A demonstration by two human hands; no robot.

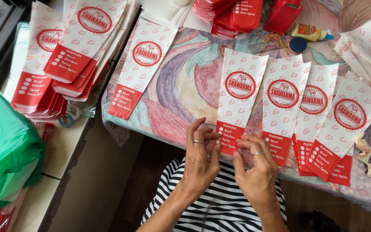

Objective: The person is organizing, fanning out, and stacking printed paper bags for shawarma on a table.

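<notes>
Both the left hand [200, 161] and right hand [256, 167] pinch the red bottom edge of a light, flimsy paper sleeve [237, 101] lying on the bench [181, 86].

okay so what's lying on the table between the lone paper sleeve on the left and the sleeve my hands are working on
Nothing. In the head view, only the bare swirl-patterned tablecloth shows between the lone sleeve and the sleeve that the left hand and right hand touch at its red end.

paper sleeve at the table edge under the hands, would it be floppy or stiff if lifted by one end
The paper sleeve looks thin and flat, so probably floppy and very light. It overhangs the table edge, so a push may slide it off. Both the left hand and right hand pinch its red end.
</notes>
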